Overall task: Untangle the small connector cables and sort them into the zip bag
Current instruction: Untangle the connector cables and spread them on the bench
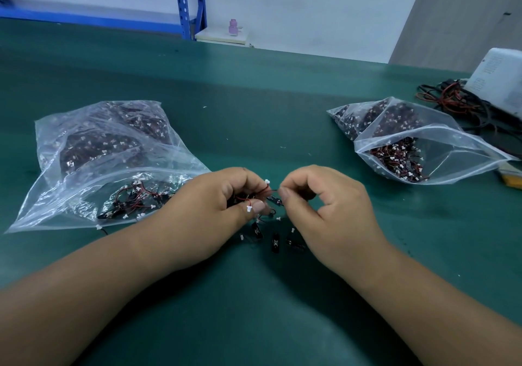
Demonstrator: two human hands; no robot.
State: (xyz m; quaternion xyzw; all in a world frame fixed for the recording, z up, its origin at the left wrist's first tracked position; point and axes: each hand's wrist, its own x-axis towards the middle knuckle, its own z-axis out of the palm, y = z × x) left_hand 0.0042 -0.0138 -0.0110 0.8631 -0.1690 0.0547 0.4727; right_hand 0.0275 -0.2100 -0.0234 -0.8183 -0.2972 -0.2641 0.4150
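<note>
Your left hand (217, 196) sits just left of frame centre, fingers curled round a small clump of connector cables (249, 197). Your right hand (324, 201) faces it, thumb and forefinger pinched on one wire running out of that clump. A few loose pieces (275, 241) lie on the green mat (254, 97) just below your knuckles (black bodies, white plugs). The open zip bag (457, 150) lies at centre right, well apart from your hands. The second bag (84, 167) lies just beside your left hand. Bare mat spreads between the two bags.
</note>
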